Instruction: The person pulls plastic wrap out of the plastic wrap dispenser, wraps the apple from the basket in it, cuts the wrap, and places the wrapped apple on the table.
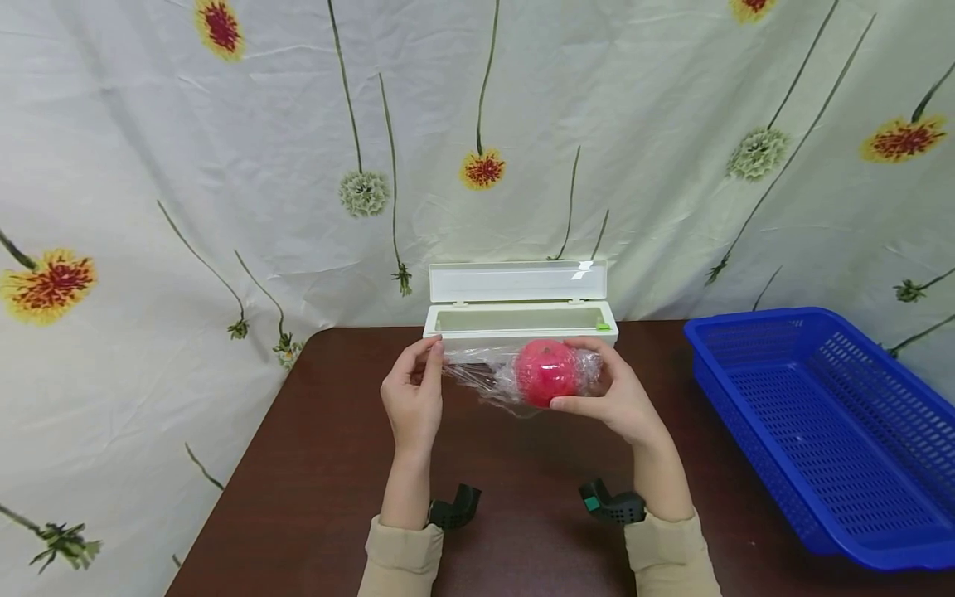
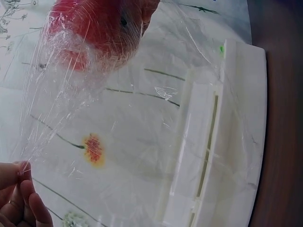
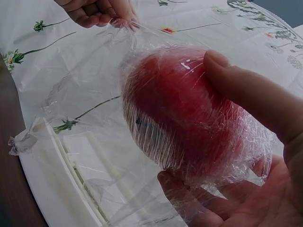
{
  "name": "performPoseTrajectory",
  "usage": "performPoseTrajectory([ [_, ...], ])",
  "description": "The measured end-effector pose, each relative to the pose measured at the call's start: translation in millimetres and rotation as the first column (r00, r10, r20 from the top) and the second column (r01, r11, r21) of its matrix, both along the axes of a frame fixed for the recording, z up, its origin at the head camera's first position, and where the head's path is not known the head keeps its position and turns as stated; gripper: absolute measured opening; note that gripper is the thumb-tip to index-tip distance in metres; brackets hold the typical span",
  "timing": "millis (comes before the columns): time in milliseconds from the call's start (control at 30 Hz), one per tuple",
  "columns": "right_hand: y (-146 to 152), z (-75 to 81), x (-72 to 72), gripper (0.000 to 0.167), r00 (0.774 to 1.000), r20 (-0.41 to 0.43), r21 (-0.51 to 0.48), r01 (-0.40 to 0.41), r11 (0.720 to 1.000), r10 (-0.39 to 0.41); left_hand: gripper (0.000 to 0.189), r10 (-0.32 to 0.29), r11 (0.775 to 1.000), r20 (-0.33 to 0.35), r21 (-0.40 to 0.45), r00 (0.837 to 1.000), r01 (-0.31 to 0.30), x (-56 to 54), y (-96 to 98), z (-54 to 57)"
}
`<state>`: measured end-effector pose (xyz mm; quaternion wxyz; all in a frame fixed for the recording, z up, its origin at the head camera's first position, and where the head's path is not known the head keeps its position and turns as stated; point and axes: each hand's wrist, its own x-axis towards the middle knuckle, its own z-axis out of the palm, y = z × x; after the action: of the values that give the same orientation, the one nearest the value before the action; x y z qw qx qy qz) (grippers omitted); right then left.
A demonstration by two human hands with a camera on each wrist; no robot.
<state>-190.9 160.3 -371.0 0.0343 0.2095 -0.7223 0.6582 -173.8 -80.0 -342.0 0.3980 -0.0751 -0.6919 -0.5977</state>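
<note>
A round red fruit (image 1: pixel 546 373), its exact kind unclear under the shiny layers, is wrapped in clear cling film (image 3: pixel 236 142). My right hand (image 1: pixel 622 398) holds it above the table, thumb on one side and fingers curled round the other. A loose stretch of the film (image 2: pixel 61 109) runs from the fruit to my left hand (image 1: pixel 414 394), which pinches its end between thumb and fingertips. Behind both hands stands a long white cling film box (image 1: pixel 522 338), lid raised, with a small green piece at its right end.
A blue perforated plastic basket (image 1: pixel 761 414) stands on the right of the dark brown table (image 1: pixel 321 481). Behind the table hangs a white cloth (image 1: pixel 283 149) printed with flowers. Black wrist mounts (image 1: pixel 457 507) sit on both forearms.
</note>
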Motion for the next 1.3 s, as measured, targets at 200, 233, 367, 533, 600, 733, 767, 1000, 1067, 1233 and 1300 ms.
performPoseTrajectory([
  [200,-0.7,-0.5,-0.6,0.072,1.000,-0.015,0.001,-0.015,1.000,0.015,0.014,0.039,0.999,0.007,-0.010,0.999,-0.039,0.2,0.9,0.2],
  [233,-0.9,-0.4,-0.6,0.072,1.000,-0.017,0.001,-0.020,1.000,0.020,0.014,0.046,0.999,0.005,-0.011,0.999,-0.046,0.3,1.5,0.3],
  [367,-2.8,-0.6,-0.7,0.071,0.999,-0.015,0.006,-0.033,0.999,0.033,0.014,0.082,0.997,-0.012,-0.014,0.997,-0.082,0.7,2.3,0.0],
  [533,-5.4,-1.5,-0.9,0.071,1.000,0.006,-0.002,-0.029,1.000,0.029,0.014,0.083,0.997,-0.030,-0.004,0.996,-0.083,0.5,0.5,0.2],
  [600,-6.0,-1.8,-0.8,0.072,1.000,0.011,-0.006,-0.025,1.000,0.025,0.013,0.090,0.996,-0.038,-0.004,0.995,-0.090,0.2,-0.8,0.5],
  [733,-6.3,-1.7,-0.5,0.071,1.000,0.019,-0.001,-0.005,1.000,0.005,0.013,0.115,0.993,-0.081,-0.006,0.990,-0.116,0.4,-2.9,0.5],
  [767,-6.4,-1.6,-0.5,0.071,1.000,0.022,0.002,0.000,1.000,0.000,0.014,0.116,0.993,-0.101,-0.010,0.988,-0.117,-0.6,-3.4,-1.1],
  [1000,-10.6,-1.2,-0.8,0.071,0.999,0.035,0.007,-0.005,1.000,0.005,0.022,0.034,0.986,-0.308,-0.144,0.951,-0.082,-3.8,7.2,-10.4],
  [1067,-12.3,-1.6,-0.8,0.072,0.999,0.038,0.002,-0.013,1.000,0.013,0.024,-0.016,0.973,-0.346,-0.220,0.938,-0.064,-1.7,15.0,-10.7],
  [1233,-16.3,-2.3,-0.5,0.074,0.999,0.043,-0.004,-0.025,1.000,0.025,0.031,-0.135,0.916,-0.328,-0.401,0.935,-0.008,3.5,35.0,-13.2],
  [1300,-17.6,-2.9,-0.5,0.073,0.999,0.038,-0.008,-0.029,1.000,0.030,0.034,-0.168,0.892,-0.298,-0.452,0.940,0.016,4.8,41.6,-15.5],
])
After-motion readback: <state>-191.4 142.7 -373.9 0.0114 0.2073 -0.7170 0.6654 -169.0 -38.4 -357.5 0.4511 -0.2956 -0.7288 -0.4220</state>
